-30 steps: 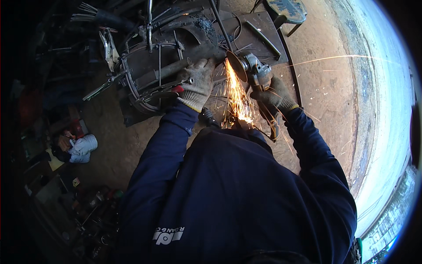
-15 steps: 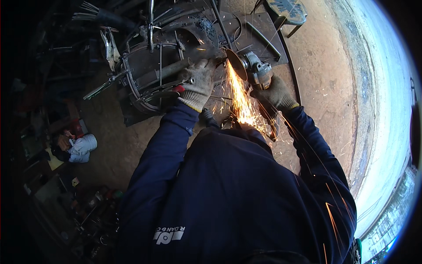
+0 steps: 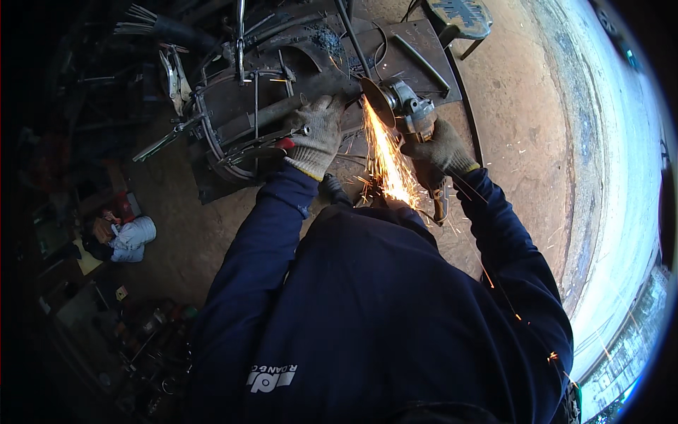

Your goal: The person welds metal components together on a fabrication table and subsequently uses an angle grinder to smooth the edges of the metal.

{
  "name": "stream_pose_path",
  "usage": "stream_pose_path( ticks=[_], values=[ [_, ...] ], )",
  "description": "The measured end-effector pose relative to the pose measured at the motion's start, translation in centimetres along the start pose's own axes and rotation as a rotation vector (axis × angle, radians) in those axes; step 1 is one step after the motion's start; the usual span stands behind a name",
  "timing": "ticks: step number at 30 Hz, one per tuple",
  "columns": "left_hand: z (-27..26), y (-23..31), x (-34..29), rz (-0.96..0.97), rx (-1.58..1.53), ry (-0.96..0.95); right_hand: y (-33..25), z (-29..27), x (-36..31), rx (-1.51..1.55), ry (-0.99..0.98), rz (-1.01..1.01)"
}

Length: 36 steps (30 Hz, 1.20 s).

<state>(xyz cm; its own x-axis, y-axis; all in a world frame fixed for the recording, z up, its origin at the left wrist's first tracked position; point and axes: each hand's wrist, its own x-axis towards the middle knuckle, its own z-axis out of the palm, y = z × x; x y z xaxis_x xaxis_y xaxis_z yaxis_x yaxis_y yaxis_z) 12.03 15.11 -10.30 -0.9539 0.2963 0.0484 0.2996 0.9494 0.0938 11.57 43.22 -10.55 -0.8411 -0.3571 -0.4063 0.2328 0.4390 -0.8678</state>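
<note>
My right hand (image 3: 441, 147), in a grey knit glove, grips an angle grinder (image 3: 415, 113). Its thin round disc (image 3: 378, 102) stands on edge at the left of the tool, and a bright stream of sparks (image 3: 387, 159) pours from it toward my body. Left of the disc, my gloved left hand (image 3: 318, 134) is closed over the end of a metal pipe (image 3: 265, 116); the glove hides part of that grip. The spot where disc meets metal is partly hidden. Locking pliers with a red part (image 3: 286, 143) lie against the left glove.
A curved bar frame (image 3: 208, 127) stands on the dark metal work surface (image 3: 417, 42), with more locking pliers (image 3: 175, 79) clamped near it. A rod (image 3: 424, 63) lies behind the grinder. A stool (image 3: 462, 18) is at the far right, and a white bundle (image 3: 133, 237) sits at the left.
The grinder and its disc have shifted very slightly left and away from me. The spark stream has changed shape, with sparks scattered along my right sleeve. My left hand stays in place.
</note>
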Motion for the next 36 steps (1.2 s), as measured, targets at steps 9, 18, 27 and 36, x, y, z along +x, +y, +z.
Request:
stream_pose_path(
  ticks=[9,18,27,36],
  values=[
    [0.3,-0.2,0.1,0.011,0.015,0.012,-0.1,-0.1,0.1,-0.107,0.007,0.035],
    [-0.1,-0.2,0.1,0.011,-0.033,0.019,-0.2,0.2,-0.3,-0.013,0.007,0.054],
    [-0.2,0.0,0.2,-0.001,-0.016,-0.005,-1.1,-0.1,-0.5,-0.043,0.015,0.073],
    [0.5,-0.3,-0.5,0.028,0.008,0.147,-0.1,0.1,0.5,-0.06,0.02,0.021]
  ],
)
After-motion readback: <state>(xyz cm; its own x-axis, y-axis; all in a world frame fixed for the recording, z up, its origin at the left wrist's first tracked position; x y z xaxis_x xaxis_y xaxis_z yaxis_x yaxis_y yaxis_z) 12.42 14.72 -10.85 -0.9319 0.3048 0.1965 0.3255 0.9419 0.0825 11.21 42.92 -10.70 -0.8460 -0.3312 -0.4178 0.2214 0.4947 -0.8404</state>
